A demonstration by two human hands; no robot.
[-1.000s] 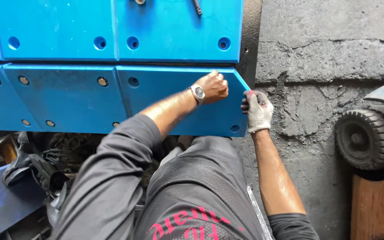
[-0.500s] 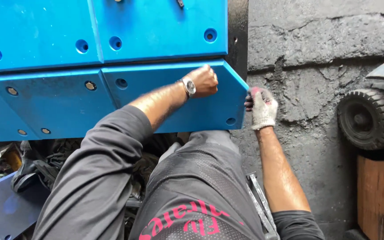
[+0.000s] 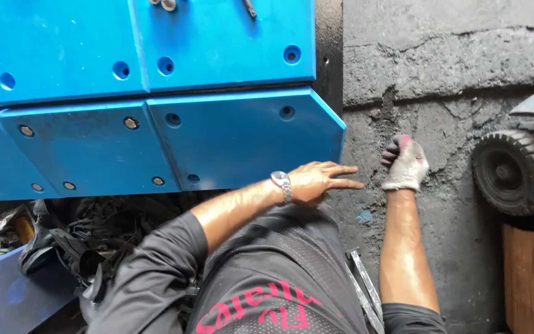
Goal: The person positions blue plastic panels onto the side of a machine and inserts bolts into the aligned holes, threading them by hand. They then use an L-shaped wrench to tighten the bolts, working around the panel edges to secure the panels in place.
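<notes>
Now both hands — left hand (image 3: 318,182), right hand (image 3: 405,164) — hover off the blue panel (image 3: 242,139).

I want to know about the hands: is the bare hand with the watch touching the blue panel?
No, the left hand is spread flat in the air, off the blue panel.

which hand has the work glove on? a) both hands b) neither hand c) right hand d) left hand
c: the right hand wears a light fabric glove, curled loosely over the cracked concrete floor, while the left hand is bare, wristwatch at the wrist, fingers stretched out flat just below the lower blue panel.
</notes>
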